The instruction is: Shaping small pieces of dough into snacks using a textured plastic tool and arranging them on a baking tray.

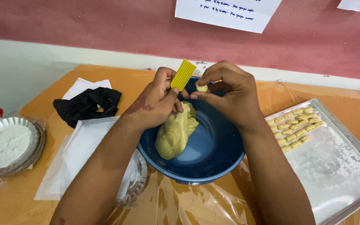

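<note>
The bench (117,75), wrapped in clear plastic film over an orange top, is carrying everything in view. At its right edge a metal tray (346,175) dusted with flour is being filled: 2 short rows of small ridged dough pieces (296,127) are lying in its upper left corner. At the centre a blue bowl (217,154) is holding a large lump of pale yellow dough (175,132), which is being leaned against the bowl's left inner wall. To the left, white paper sheets (84,154) are spread, a crumpled black cloth (87,105) is lying on them, and a fluted foil dish of flour (8,143) is sitting near the bench's left edge.

Above the bowl, the left hand (155,104) is closed around a yellow ridged board (183,75), which is being held upright between thumb and fingers. The right hand (230,93) is pinching a small dough piece (201,88) between thumb and fingertips, just beside the board.

Several slips could be judged likely from here. The small piece could be dropped into the bowl if the pinch is loosened. It could be smeared or stuck on the ridges if it is pressed too hard without flour. The board could be twisted out of the light grip under that pressure.
</note>
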